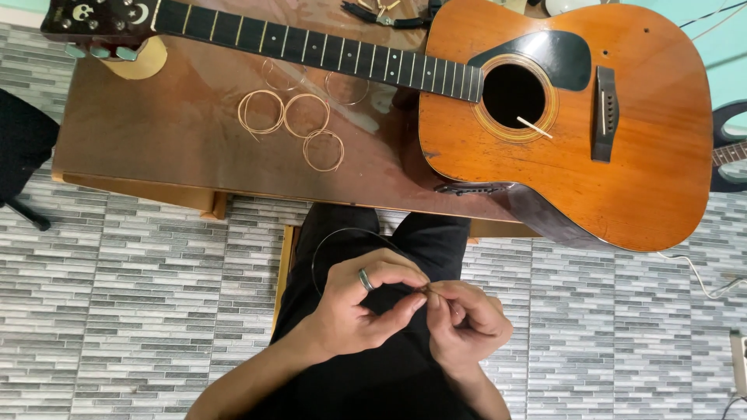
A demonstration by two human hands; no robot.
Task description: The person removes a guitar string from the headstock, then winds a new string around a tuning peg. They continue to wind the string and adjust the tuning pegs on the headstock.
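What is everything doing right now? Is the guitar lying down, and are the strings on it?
guitar: lying flat on the table, no strings on it
coiled strings: lying loose on the table
thin string: looped, pinched by both hands
left hand: fingers closed on the thin string
right hand: fingers closed on the string's end

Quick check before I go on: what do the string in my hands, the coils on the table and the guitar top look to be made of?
String: thin bare metal wire, by its fine grey springy loop; both hands pinch its end.
Coils: probably bronze-wound metal, coppery and glinting.
Guitar top: wood with a glossy orange-brown varnish; grain and sheen show. Its pickguard looks like black plastic.
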